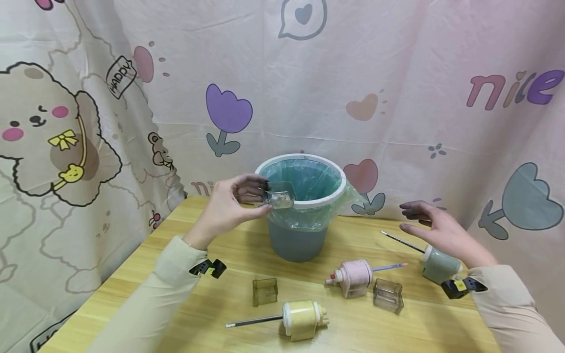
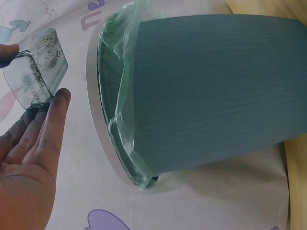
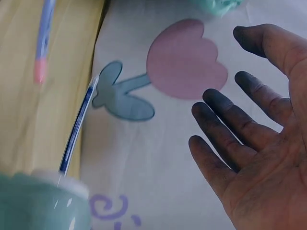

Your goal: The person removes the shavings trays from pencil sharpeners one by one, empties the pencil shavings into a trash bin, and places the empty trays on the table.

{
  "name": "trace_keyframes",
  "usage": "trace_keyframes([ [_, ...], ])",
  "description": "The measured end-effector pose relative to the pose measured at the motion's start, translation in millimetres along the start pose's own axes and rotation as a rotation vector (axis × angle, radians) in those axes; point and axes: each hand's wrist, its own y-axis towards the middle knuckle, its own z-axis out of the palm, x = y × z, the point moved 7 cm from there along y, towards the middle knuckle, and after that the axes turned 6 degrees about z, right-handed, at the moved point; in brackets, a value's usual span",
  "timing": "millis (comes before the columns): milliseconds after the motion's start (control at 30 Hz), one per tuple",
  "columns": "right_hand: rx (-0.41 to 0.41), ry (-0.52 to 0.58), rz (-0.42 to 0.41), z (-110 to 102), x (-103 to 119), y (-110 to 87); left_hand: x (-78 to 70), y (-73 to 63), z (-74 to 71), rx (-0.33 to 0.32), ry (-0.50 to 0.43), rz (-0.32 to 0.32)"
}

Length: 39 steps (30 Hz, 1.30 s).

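My left hand (image 1: 229, 203) pinches a clear, smoky shavings drawer (image 1: 279, 194) between thumb and fingers, just in front of the trash can's near rim. Pale pencil shavings lie inside the drawer, showing also in the left wrist view. The grey-blue trash can (image 1: 297, 240) has a white rim and a green plastic liner (image 1: 304, 176). My right hand (image 1: 441, 230) hovers above a green pencil sharpener (image 1: 441, 264) with a pencil in it, holding nothing. Its relaxed fingers (image 3: 223, 143) are spread apart, with dark smudges on their tips.
A pink sharpener (image 1: 355, 278) with a blue-violet pencil and a yellow sharpener (image 1: 302, 316) with a black pencil rest on the wooden table (image 1: 212, 245). Two more smoky drawers lie there, one left (image 1: 265, 292) and one right (image 1: 388, 295). A printed curtain (image 1: 300, 98) hangs behind.
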Motion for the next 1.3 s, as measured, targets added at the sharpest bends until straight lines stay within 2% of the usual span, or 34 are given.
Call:
trace_keyframes([
  [367, 0.053, 0.044, -0.010, 6.7, 40.6, 24.1, 3.5, 13.4, -7.5, -0.016, 0.027, -0.009],
  [867, 0.086, 0.106, -0.050, 19.6, 89.4, 67.0, 12.9, 30.6, -14.9, -0.003, 0.150, -0.019],
  [1067, 0.101, 0.155, -0.058, 25.6, 101.0, 78.4, 12.5, 35.3, -13.8, 0.013, 0.152, -0.018],
  [1300, 0.102, 0.192, -0.028, 28.8, 109.7, 88.9, 13.4, 41.2, -13.2, 0.025, 0.200, 0.006],
])
